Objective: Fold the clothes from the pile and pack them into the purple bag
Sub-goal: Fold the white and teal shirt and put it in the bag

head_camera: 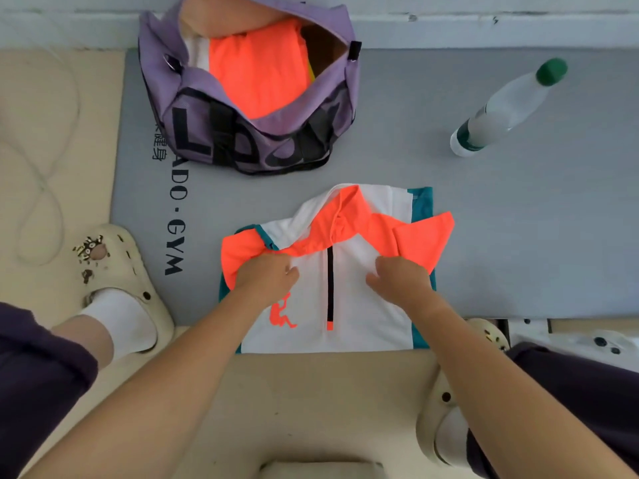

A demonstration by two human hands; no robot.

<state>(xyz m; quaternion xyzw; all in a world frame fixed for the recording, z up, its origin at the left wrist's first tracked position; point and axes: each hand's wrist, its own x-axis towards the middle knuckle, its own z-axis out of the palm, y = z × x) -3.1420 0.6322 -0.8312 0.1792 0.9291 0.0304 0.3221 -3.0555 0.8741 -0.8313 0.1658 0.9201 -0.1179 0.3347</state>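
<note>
1. I have both hands down on the white zip-neck jersey (366, 305), which lies face up on the grey gym mat (484, 236) directly under and between my wrists, its lower edge hanging just over the mat's near border.
2. My left hand (266, 274) rests on the chest panel beside the orange shoulder, fingers curled down into the cloth; whether they pinch a fold or only press it flat I cannot tell.
3. My right hand (401, 278) sits just across the black zip, fingers bent and touching the white fabric below the orange sleeve (425, 236). Again, a pinch or a press: I cannot say for certain.
4. The two hands are close but apart, one on each side of the zip, which I judge pins the front smooth so the fold stays symmetrical.
5. Both sleeves are already turned inward over the shoulders, and the orange collar stands crumpled beyond my fingertips, so I take the step in hand to be flattening before the final fold.
6. The purple bag (193, 108) stands open well beyond my left hand, an orange garment (259, 74) already inside; its mouth faces me, ready for loading.
7. A clear water bottle (508, 108) with a green cap stands far beyond my right hand, out of the folding area.
</note>
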